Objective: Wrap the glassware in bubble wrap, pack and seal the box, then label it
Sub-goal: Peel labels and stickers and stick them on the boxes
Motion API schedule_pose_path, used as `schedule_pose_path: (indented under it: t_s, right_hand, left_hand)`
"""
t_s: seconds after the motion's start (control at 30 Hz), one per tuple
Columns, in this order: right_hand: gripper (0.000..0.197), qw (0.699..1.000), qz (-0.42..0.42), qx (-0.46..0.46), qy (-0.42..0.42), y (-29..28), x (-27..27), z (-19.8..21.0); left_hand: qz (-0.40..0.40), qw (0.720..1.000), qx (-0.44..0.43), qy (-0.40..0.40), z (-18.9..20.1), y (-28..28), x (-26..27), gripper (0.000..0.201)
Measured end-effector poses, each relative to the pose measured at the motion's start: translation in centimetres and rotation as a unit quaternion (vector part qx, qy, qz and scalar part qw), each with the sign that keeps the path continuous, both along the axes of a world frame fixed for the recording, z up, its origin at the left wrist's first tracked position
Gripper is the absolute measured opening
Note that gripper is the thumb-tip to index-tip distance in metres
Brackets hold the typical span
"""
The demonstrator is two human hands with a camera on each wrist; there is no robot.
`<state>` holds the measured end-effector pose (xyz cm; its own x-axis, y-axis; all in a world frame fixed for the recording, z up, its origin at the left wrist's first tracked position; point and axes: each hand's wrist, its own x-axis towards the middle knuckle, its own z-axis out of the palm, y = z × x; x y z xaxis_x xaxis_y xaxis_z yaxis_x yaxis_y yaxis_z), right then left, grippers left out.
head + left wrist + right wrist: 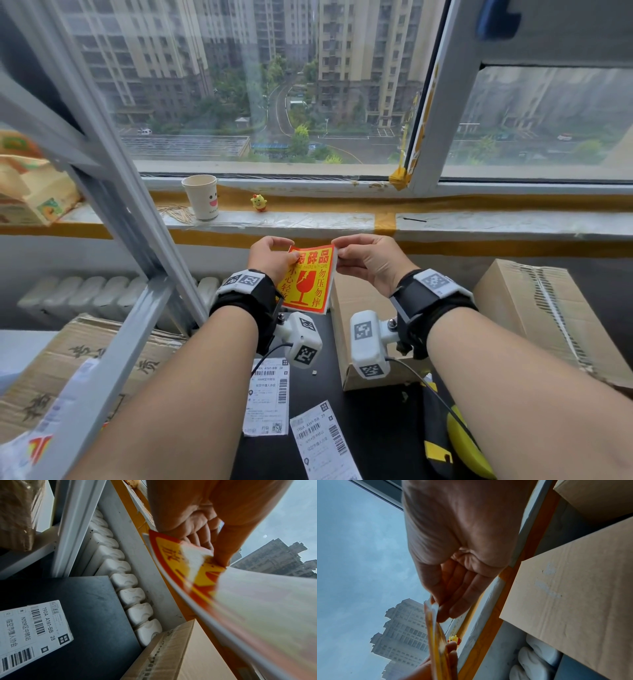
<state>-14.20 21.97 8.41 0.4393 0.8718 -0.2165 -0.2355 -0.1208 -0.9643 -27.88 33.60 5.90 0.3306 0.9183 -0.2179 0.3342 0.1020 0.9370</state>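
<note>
Layout at our packing station, hands raised over the table.

We hold the fragile sticker (308, 279) between our left hand (270, 257) and right hand (368, 262), above the table (376, 428) and nearer than the windowsill (308, 219). Under our right wrist sits the box (352, 308); a second carton (534, 308) stands to its right. Two shipping labels (267, 397) lie on the near table. On the sill, a paper cup (201, 196) stands left of a small figurine (259, 202).
</note>
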Motion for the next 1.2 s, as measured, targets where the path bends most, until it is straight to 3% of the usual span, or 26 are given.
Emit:
schedule_pose_path:
  t_s: [0.3,0.5,0.63,0.73,0.87,1.1,1.2]
  right_hand:
    - [0.017,0.989,-0.032,-0.044,-0.137,0.1,-0.4,-0.6]
    - [0.009,0.966,0.002,-0.088,-0.243,0.2,-1.1,-1.0]
    - [0.019,0.945,0.002,-0.108,-0.307,0.5,-1.4,-1.1]
    - [0.026,0.93,0.01,-0.113,-0.349,0.7,-1.6,-1.2]
    - [0.024,0.926,0.023,-0.1,-0.363,0.9,-2.1,-0.9]
    - [0.021,0.916,0.047,-0.105,-0.385,0.8,-2.3,-0.7]
    - [0.018,0.921,0.053,-0.096,-0.373,0.5,-2.2,-0.6]
  left_hand:
    - [-0.011,1.0,0.016,-0.004,-0.1,-0.3,-0.7,0.013]
    - [-0.022,0.999,0.006,-0.028,0.3,-1.0,-1.5,0.014]
    - [-0.065,0.997,-0.014,-0.042,0.8,-1.2,-2.2,0.018]
    - [-0.113,0.992,-0.047,-0.035,1.2,-1.5,-2.6,0.005]
    - [-0.167,0.983,-0.067,0.045,1.7,-2.2,-2.6,0.035]
    - [-0.14,0.979,-0.146,0.037,1.7,-2.1,-2.2,0.006]
    - [-0.11,0.982,-0.151,0.041,1.1,-1.7,-2.1,0.028]
